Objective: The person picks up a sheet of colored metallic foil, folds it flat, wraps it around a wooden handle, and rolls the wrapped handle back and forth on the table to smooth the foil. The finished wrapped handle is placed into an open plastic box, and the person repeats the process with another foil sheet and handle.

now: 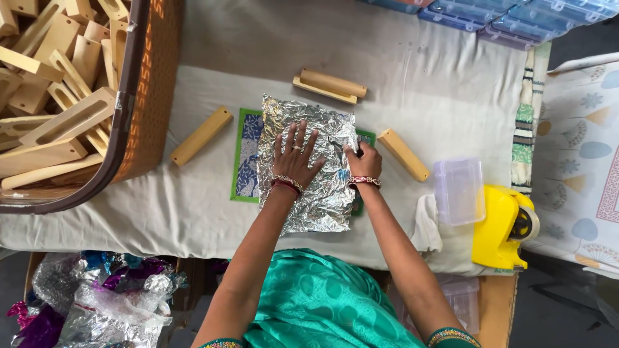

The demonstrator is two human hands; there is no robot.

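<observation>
The left hand (293,158) lies flat, fingers spread, on the shiny foil sheet (309,164) in the middle of the counter (193,212). The right hand (364,162) pinches the foil's right edge. Smoothing seems underway; folding needs gentle pulling.

Both forearms reach up from the six o'clock edge, converging toward the centre. The left hand (293,158) lies flat, palm down, fingers spread and pointing to twelve o'clock, a ring on one finger and bangles at the wrist. The right hand (363,162), at its three o'clock side, is curled, fingertips pinched toward eleven o'clock, a bangle at the wrist.
</observation>
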